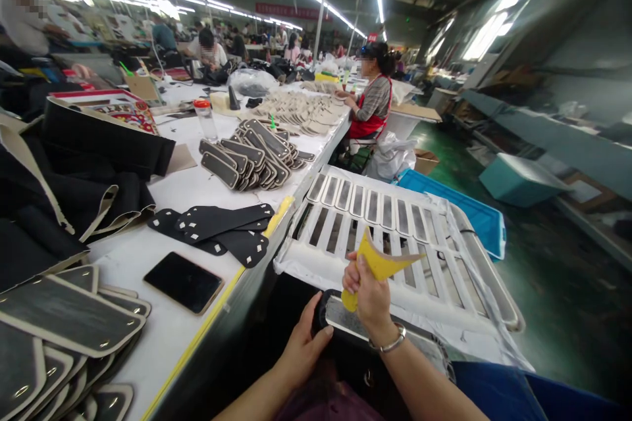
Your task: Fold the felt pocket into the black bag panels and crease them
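Observation:
My right hand [368,289] is wrapped round a yellow fan-shaped scraper [382,261], its wide edge pointing up and to the right. Beneath that hand lies a long dark piece with a grey face [345,317], partly covered by my right wrist. My left hand [309,335] grips the rounded left end of this piece, thumb on the near side and fingers at the far edge. Just beyond, a white slatted rack [296,260] bears a row of grey strips with pale borders [372,206].
On the white table [172,200] at left are a phone [184,281], black pieces with white diamonds [222,223], stacked grey-faced pieces [74,316] and a clear bottle [205,122]. A seated person in a red apron [370,108] works beyond. A blue bin [459,207] stands behind the rack.

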The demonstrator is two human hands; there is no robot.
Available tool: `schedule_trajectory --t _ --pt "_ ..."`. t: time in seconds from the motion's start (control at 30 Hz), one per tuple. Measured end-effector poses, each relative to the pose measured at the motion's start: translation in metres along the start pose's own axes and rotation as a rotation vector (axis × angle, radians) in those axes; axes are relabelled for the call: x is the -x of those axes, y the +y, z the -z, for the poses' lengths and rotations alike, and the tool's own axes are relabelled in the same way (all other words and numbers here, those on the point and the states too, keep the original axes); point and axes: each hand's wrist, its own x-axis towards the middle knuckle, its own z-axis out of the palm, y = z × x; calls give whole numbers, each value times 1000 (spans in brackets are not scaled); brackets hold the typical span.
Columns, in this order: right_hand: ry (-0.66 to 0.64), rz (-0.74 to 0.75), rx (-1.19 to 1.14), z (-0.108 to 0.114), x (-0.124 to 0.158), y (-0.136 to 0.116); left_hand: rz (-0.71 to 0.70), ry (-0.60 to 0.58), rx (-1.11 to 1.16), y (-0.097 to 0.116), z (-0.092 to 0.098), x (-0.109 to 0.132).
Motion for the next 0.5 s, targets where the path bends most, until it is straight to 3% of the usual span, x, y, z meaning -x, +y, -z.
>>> schedule_trajectory --t 0.33,0.5 --pt "-237 -133 66 -12 -2 33 -76 51 -71 -2 -7 -2" --pt "-416 84 441 -12 3 35 -71 79 -16 1 -9 -5"
